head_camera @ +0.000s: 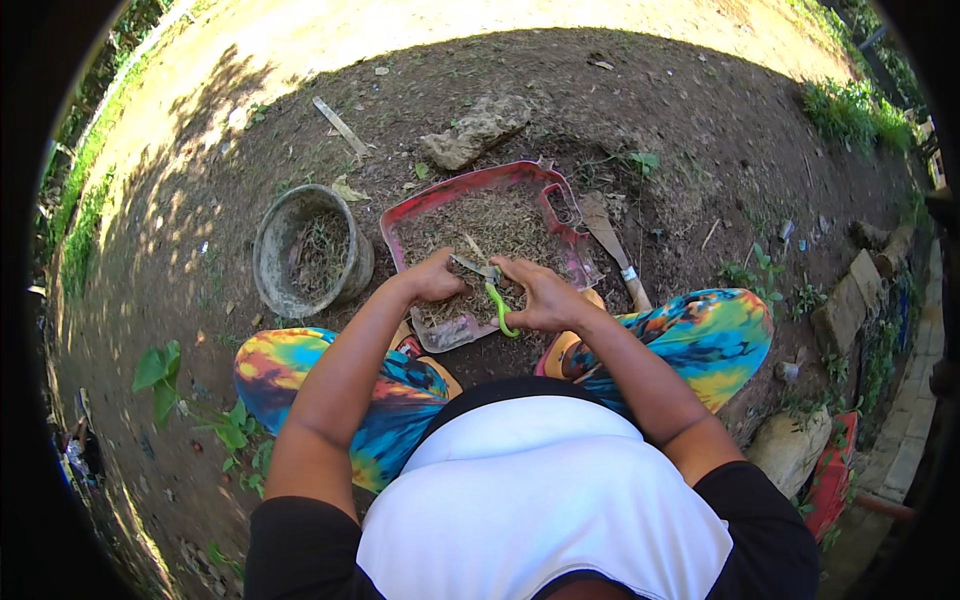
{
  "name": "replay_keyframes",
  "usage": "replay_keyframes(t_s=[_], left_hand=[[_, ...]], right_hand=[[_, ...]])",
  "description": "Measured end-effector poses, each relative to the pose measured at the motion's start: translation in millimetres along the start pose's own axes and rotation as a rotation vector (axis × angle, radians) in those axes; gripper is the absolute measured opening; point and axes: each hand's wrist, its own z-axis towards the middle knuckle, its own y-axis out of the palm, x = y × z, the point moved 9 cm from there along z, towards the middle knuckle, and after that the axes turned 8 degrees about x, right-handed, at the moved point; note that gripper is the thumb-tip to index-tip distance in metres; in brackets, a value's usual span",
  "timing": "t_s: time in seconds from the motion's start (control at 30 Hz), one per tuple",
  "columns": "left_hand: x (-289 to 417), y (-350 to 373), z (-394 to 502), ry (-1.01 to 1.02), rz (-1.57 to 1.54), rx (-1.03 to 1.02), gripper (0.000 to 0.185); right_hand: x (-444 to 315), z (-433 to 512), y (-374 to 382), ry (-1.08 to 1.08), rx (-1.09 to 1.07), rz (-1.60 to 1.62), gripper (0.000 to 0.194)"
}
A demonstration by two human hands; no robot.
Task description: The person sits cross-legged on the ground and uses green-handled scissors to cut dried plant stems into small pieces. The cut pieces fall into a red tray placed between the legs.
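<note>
My right hand (pixel 541 294) is closed around green-handled pruning shears (pixel 501 307), whose metal blades point left towards my other hand. My left hand (pixel 436 277) is just left of the blade tips, low over dry chopped plant matter (pixel 487 214). Its fingers curl down out of sight, so whether they grip any stalks is unclear. That plant matter lies in a worn, broken red plastic tray (pixel 457 182) on the ground between my feet. The tray's near side is pale and partly see-through.
Left of the tray stands a grey bucket (pixel 360 259) with dry plant matter inside. A wide-bladed knife (pixel 604 225) with a wrapped handle lies at the tray's right. Beyond sit a rough stone (pixel 480 131) and a flat strip (pixel 341 126). Another stone (pixel 789 450) lies at lower right.
</note>
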Motion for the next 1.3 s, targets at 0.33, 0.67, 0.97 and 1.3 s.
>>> replay_keyframes(t_s=[0.33, 0.67, 0.97, 1.3], left_hand=[[8, -18, -15, -0.050, 0.119, -0.147, 0.061], [5, -10, 3, 0.090, 0.259, 0.059, 0.048], [10, -15, 2, 0.020, 0.493, 0.051, 0.054], [25, -19, -3, 0.097, 0.589, 0.156, 0.050]], right_hand=[[-2, -2, 1, -0.010, -0.090, 0.013, 0.090], [7, 1, 8, 0.094, -0.122, 0.052, 0.091], [12, 1, 10, 0.060, -0.092, -0.009, 0.089], [21, 3, 20, 0.177, -0.196, 0.124, 0.094]])
